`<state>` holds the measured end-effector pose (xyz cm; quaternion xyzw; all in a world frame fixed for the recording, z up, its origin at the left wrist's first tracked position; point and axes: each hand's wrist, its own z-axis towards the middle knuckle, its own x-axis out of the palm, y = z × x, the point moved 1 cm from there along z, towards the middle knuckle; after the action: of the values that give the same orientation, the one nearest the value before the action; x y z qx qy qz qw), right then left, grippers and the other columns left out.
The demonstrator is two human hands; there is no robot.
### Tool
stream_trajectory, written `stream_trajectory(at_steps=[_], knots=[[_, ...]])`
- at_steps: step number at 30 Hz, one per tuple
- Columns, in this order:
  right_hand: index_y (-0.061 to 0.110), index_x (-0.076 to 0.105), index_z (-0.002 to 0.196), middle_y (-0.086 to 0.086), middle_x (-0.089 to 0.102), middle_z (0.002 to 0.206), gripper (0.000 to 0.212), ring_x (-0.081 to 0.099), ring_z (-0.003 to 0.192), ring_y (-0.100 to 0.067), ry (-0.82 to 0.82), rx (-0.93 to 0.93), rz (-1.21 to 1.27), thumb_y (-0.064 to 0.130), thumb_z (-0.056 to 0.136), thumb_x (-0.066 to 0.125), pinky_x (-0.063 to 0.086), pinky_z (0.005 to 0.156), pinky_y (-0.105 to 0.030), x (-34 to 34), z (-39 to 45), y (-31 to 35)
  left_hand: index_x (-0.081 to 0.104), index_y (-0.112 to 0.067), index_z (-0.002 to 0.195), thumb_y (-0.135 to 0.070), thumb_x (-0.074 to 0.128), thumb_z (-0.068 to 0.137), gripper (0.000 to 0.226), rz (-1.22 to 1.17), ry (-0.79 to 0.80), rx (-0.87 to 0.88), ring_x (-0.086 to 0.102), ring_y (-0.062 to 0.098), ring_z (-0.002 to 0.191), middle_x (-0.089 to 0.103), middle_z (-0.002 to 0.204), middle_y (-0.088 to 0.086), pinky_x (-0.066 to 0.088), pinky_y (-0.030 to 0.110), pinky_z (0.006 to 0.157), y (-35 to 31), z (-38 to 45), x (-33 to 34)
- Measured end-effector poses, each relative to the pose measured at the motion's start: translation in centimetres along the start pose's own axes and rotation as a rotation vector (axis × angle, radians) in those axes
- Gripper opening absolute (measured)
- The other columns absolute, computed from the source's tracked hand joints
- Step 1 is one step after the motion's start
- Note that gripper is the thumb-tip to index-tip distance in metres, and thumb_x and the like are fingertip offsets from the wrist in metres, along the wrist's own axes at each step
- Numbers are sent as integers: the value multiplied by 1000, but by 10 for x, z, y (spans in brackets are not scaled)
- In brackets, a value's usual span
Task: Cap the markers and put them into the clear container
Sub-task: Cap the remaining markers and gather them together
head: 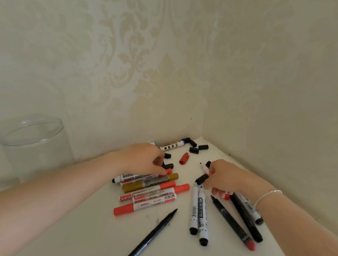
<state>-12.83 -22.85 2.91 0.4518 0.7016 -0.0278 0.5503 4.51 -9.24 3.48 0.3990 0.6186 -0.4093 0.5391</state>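
Observation:
Several markers lie on the white table: a pile of red-ended and gold ones (151,191) in the middle, white and black ones (198,212) to the right, a thin black pen (150,236) in front. My left hand (145,159) reaches over the pile, fingers curled around a small dark cap beside a red tip. My right hand (223,179) holds an uncapped white marker (204,166), tip pointing left, with fingers down among the right-hand markers. The clear container (34,145) stands at the far left by the wall.
Loose black caps (195,148) and a red cap (184,158) lie near the corner, with a blue-ended marker (172,146). Patterned walls close the table behind and on the right. Bare table surface (86,234) lies in front.

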Motion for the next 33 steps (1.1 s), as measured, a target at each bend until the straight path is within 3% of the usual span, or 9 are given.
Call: stream_trajectory(at_steps=[4, 6, 10, 14, 17, 21, 27, 31, 33], knots=[[7, 52, 84, -10, 68, 78, 17, 51, 48, -13, 13, -62, -64, 20, 85, 64, 36, 43, -19, 6, -3, 7, 64, -20, 86, -54, 72, 75, 37, 32, 294, 117, 54, 10, 72, 66, 88, -3, 41, 24, 62, -31, -14, 10], [9, 50, 84, -6, 66, 74, 20, 51, 47, -11, 30, -69, -103, 22, 85, 64, 35, 40, -17, 11, -4, 11, 63, -19, 87, -48, 72, 78, 32, 108, 311, 126, 53, 11, 73, 65, 88, -2, 40, 24, 61, -35, -14, 15], [12, 45, 82, -7, 65, 72, 23, 54, 52, -15, 57, -49, -150, 20, 84, 66, 43, 48, -20, 20, 0, 13, 59, -21, 96, -48, 62, 86, 30, 148, 259, 96, 49, 7, 70, 56, 81, -9, 39, 22, 60, -36, -7, 16], [13, 41, 80, -6, 60, 69, 26, 54, 50, -14, 44, -35, -128, 18, 84, 66, 47, 50, -21, 23, 5, 14, 46, -19, 107, -58, 55, 87, 45, 188, 121, 77, 51, 12, 71, 53, 79, -6, 45, 30, 64, -38, -3, 23], [12, 42, 81, -8, 61, 70, 24, 54, 52, -15, 40, -34, -117, 15, 85, 65, 50, 54, -22, 23, 8, 16, 40, -14, 111, -56, 47, 92, 47, 254, 30, 57, 47, 15, 64, 45, 72, -4, 40, 31, 57, -44, 0, 30], [10, 44, 81, -9, 58, 69, 21, 56, 58, -20, 29, -19, -90, 11, 85, 65, 54, 63, -28, 24, 14, 19, 44, -10, 117, -49, 41, 97, 44, 269, -68, -11, 58, 23, 78, 59, 92, 4, 35, 31, 57, -56, 4, 40], [10, 46, 92, -6, 58, 74, 15, 56, 57, -17, -64, -21, -156, 13, 87, 59, 46, 52, -21, 20, 23, 23, 46, -8, 124, -43, 32, 101, 44, 332, -159, -72, 63, 27, 90, 63, 104, 9, 34, 30, 59, -61, 14, 47], [9, 47, 92, -9, 62, 78, 16, 60, 64, -23, -73, -13, -103, 13, 86, 61, 50, 60, -26, 16, 30, 18, 48, -10, 120, -49, 27, 101, 48, 315, -132, -58, 63, 25, 88, 62, 101, 8, 40, 32, 62, -55, 16, 43], [10, 46, 89, -10, 63, 80, 16, 60, 63, -21, -65, -1, -66, 13, 86, 61, 52, 63, -27, 13, 31, 15, 51, -14, 106, -52, 26, 101, 46, 247, -118, -46, 61, 19, 80, 59, 88, 3, 41, 30, 60, -51, 15, 40]])
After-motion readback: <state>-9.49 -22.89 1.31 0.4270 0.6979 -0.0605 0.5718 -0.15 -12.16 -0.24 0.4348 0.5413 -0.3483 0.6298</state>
